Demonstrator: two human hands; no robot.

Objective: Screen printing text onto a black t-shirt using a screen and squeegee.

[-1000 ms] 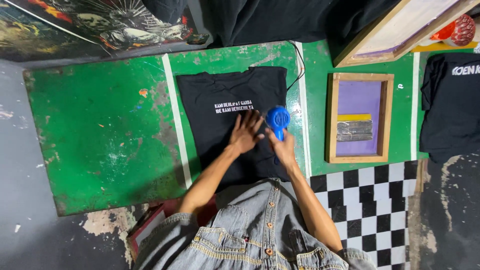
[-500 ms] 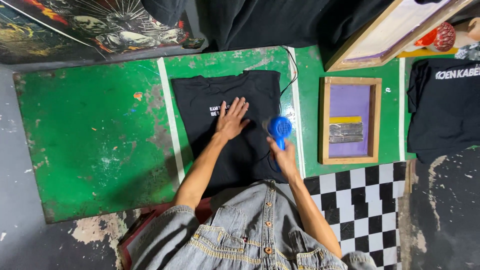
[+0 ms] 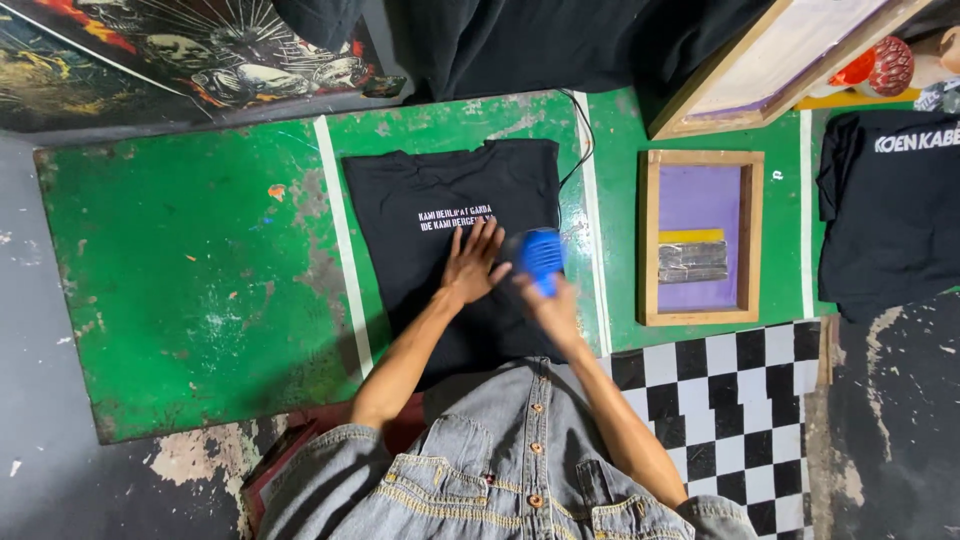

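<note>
Left hand point(image 3: 470, 266) slid lower on black shirt point(image 3: 450, 200), blue dryer point(image 3: 541, 257) alongside

Even, diffuse light falls from above, moderately bright, with no hard-edged shadows anywhere. The green table point(image 3: 190, 290) shows saturated colour and a soft pale sheen on its worn centre rather than true glare. The black T-shirt point(image 3: 440, 190) is so dark that its folds barely register, though its white print stays sharp. The right hand point(image 3: 552, 308) and the blue hair dryer point(image 3: 541, 258) it grips are smeared by motion blur; the left hand point(image 3: 472, 262) is only slightly soft. The grey floor point(image 3: 40, 330) dims toward the left edge. The wide lens bends straight lines slightly near the frame edges.
</note>
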